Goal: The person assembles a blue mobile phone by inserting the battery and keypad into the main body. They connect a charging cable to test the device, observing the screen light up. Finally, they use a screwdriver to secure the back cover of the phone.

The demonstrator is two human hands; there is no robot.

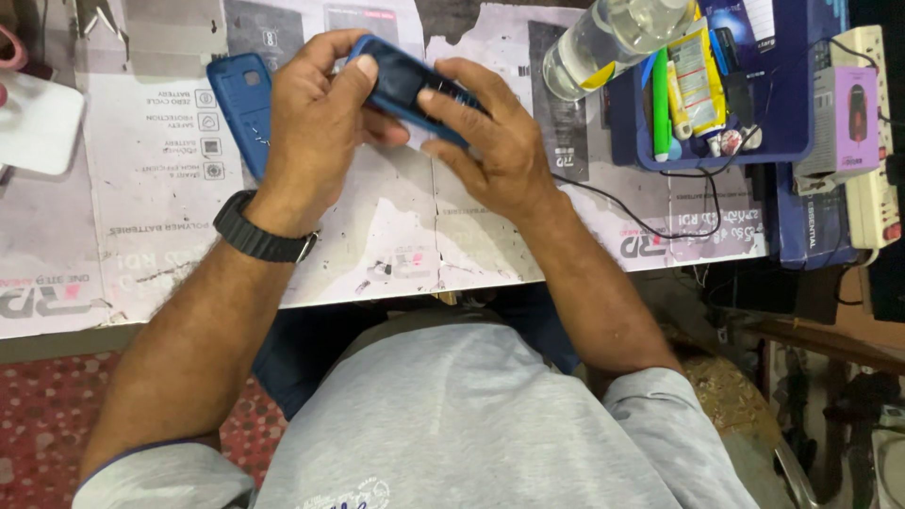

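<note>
Both hands hold a small blue mobile phone (pixel 407 83) above the worn white work table (pixel 141 188). My left hand (pixel 316 123), with a black watch on its wrist, grips the phone's left end, thumb on the dark screen. My right hand (pixel 490 141) grips the right end, fingers over the keypad side. A blue back cover (pixel 240 104) lies flat on the table just left of my left hand, partly hidden behind it.
A blue tray (pixel 801 113) at the right holds tubes, pens and small tools. A clear plastic bottle (pixel 613 38) lies beside it. A black cable (pixel 660 221) runs across the table. A white power strip (pixel 877 151) and a small box (pixel 848 123) stand at the far right.
</note>
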